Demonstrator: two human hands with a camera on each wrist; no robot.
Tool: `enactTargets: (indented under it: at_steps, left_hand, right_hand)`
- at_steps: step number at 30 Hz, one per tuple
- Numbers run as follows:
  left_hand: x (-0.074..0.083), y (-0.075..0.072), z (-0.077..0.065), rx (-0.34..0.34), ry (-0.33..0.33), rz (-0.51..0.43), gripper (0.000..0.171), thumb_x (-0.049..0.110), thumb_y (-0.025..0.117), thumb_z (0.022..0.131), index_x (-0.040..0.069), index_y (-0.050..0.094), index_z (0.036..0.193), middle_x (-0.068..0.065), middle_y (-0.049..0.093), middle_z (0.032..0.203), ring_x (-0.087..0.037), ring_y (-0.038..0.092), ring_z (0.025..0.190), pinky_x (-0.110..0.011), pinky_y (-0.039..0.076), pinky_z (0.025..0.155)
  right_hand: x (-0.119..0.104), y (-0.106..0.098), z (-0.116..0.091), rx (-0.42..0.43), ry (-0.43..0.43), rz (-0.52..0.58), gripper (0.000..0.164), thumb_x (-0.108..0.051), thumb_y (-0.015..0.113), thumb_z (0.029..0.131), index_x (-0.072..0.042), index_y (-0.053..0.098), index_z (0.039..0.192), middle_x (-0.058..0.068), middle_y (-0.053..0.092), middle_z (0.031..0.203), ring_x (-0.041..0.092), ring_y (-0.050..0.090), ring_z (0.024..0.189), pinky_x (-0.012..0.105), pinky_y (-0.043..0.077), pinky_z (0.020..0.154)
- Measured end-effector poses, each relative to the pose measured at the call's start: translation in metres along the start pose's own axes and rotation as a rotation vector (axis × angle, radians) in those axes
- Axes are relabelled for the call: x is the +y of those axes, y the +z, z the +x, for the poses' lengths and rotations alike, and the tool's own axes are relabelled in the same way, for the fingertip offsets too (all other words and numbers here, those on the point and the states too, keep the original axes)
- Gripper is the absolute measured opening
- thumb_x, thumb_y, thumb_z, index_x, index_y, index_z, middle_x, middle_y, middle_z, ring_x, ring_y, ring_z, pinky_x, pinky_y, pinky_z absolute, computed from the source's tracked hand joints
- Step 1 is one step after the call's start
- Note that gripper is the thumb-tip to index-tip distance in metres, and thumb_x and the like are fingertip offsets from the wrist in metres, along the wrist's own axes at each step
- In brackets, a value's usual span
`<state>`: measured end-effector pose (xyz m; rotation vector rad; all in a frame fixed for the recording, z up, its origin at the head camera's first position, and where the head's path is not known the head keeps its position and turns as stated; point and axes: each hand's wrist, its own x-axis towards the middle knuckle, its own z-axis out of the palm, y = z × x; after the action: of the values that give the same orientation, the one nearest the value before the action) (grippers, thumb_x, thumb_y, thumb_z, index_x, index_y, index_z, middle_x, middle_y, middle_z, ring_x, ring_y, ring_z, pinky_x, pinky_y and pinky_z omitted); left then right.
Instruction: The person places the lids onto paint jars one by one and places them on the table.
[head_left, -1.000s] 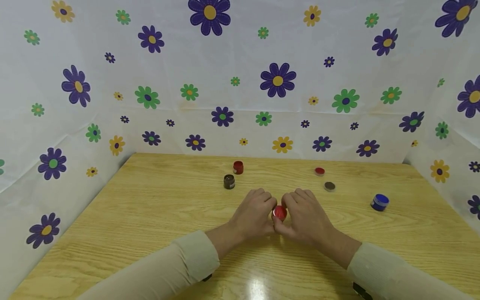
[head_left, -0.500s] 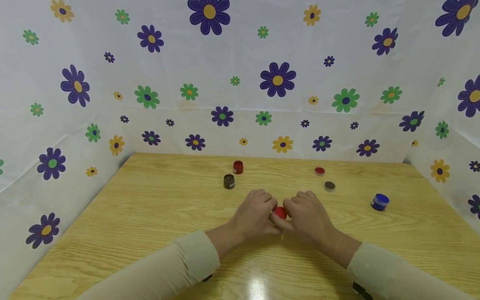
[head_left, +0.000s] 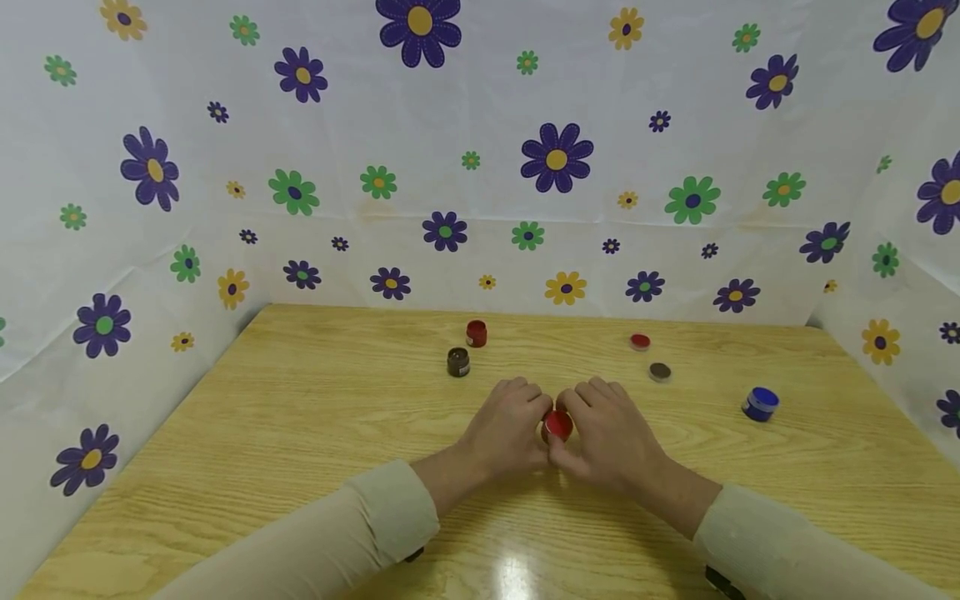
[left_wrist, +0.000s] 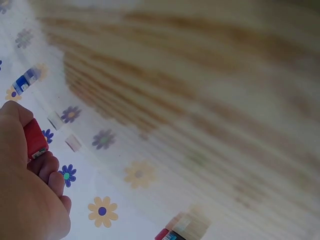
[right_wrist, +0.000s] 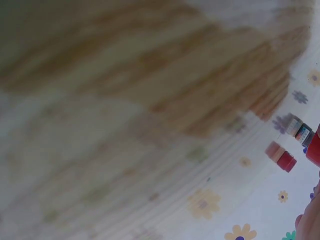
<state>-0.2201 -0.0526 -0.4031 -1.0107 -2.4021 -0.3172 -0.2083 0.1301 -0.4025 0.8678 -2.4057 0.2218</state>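
Note:
A small red paint jar is held between both hands above the near middle of the table. My left hand grips it from the left with curled fingers; in the left wrist view, the jar's red side and a bit of its label show between thumb and fingers. From the right, my right hand holds the same jar, its thumb at the near edge of the red top. Only a part of the right hand and the red jar shows at the right wrist view's edge.
Behind the hands stand a dark red jar and a dark brown jar, both uncovered. A red lid and a brown lid lie farther right on the wooden table. A blue jar stands at the right.
The right thumb moved left over the jar's top, then back toward its near edge, uncovering more red. Both hands stay round the jar in nearly the same place.

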Motion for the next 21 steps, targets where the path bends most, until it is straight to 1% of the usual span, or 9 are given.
enactTargets:
  at_steps: [4, 12, 21]
  left_hand:
    - [0.0002, -0.0001, 0.0001, -0.008, 0.002, 0.01, 0.022, 0.03, 0.081, 0.072, 0.016, 0.064, 0.078, 0.007, 0.063, 0.078, -0.01, 0.051, 0.073, -0.024, 0.043, 0.071]
    - [0.0004, -0.0007, 0.0, -0.027, 0.0, 0.013, 0.021, 0.029, 0.08, 0.073, 0.016, 0.064, 0.078, 0.006, 0.063, 0.079, -0.011, 0.051, 0.074, -0.025, 0.044, 0.072]
    - [0.0009, 0.0012, 0.0004, -0.032, 0.012, 0.007, 0.026, 0.036, 0.079, 0.075, 0.016, 0.063, 0.076, 0.006, 0.062, 0.077, -0.01, 0.051, 0.074, -0.025, 0.044, 0.072]
  right_hand:
    - [-0.0003, 0.0004, 0.0005, -0.012, 0.008, -0.009, 0.022, -0.034, 0.064, 0.079, -0.013, 0.059, 0.085, -0.004, 0.057, 0.079, 0.014, 0.045, 0.074, 0.03, 0.041, 0.071]
    - [-0.0017, -0.0018, 0.0017, -0.047, 0.022, -0.032, 0.024, -0.037, 0.064, 0.081, -0.014, 0.056, 0.081, -0.006, 0.051, 0.074, 0.013, 0.041, 0.071, 0.03, 0.039, 0.07]
    - [-0.0019, -0.0029, 0.0016, -0.065, 0.055, -0.022, 0.026, -0.038, 0.065, 0.083, -0.016, 0.051, 0.077, -0.008, 0.045, 0.069, 0.013, 0.038, 0.069, 0.028, 0.036, 0.069]
